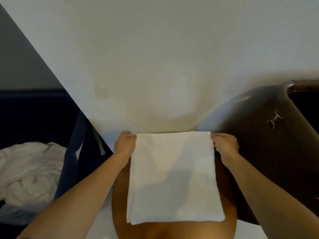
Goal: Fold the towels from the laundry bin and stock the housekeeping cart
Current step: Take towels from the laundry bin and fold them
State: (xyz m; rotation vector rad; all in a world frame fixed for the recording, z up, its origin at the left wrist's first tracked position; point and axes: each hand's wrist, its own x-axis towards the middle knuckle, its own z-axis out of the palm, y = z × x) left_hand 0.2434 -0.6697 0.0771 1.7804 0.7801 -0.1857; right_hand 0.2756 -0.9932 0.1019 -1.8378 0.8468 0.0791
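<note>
A white rectangular folded terry towel (174, 176) lies flat on a brown rounded surface (120, 195), its far edge close to the pale wall (155, 57). The left hand (124, 144) pinches the towel's far left corner, fingers curled onto the cloth; the right hand (224, 144) pinches the far right corner the same way. Both forearms run along the towel's 2 long sides.

Left of the towel stands a dark navy fabric laundry bin (74, 144) with a grey metal frame tube at its corner. Inside it lies a crumpled heap of white linen (29, 171), filling the lower part of the bin that shows; how deep the heap goes cannot be told.

Right of the towel hangs a dark brown fabric bag (259, 135) on a chrome rail, with 1 small metal clip (274, 119) on its side. Its contents are not visible.
</note>
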